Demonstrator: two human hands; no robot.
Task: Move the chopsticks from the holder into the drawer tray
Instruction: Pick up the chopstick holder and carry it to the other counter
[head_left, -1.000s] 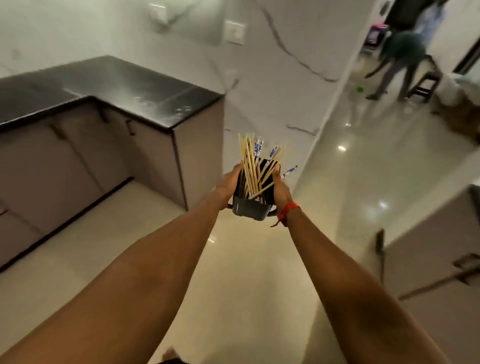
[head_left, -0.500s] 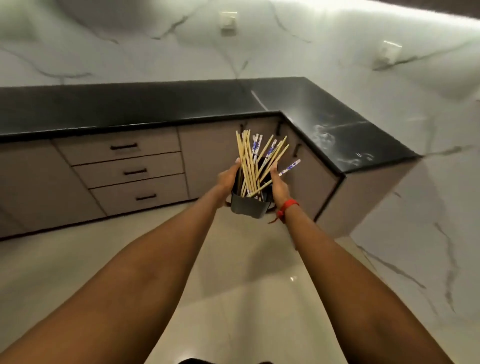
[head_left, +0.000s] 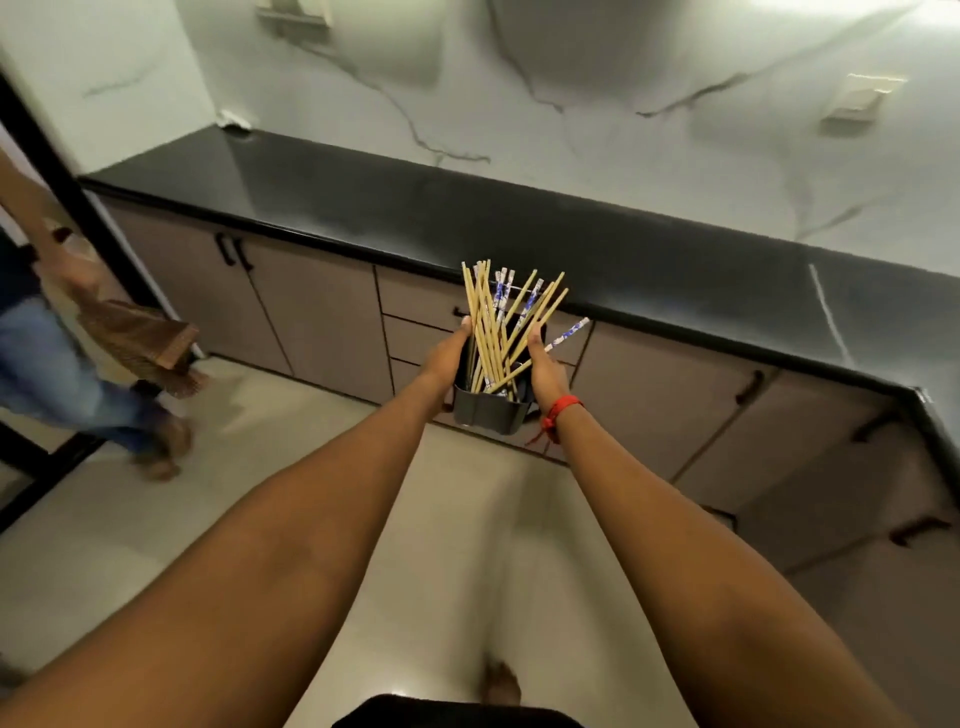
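Observation:
A dark grey holder (head_left: 488, 413) is held out at arm's length between both hands. My left hand (head_left: 445, 358) grips its left side and my right hand (head_left: 544, 366), with a red thread on the wrist, grips its right side. Several chopsticks (head_left: 493, 322) stand in it, mostly plain bamboo, some with blue-and-white wrapped ends, fanning upward and to the right. Behind the holder is a stack of three closed drawers (head_left: 415, 332) in the cabinet front. No drawer tray shows.
A long black countertop (head_left: 571, 234) runs along the marble wall and turns a corner at the right. Closed cabinet doors (head_left: 311, 312) lie beneath it. Another person (head_left: 78, 364) walks at the left edge carrying a wooden object. Pale tiled floor (head_left: 457, 519) lies underfoot.
The view has swung left along the counter, so the drawers now sit directly behind the holder and a person has come into view at left. Both hands keep the same grip on the holder.

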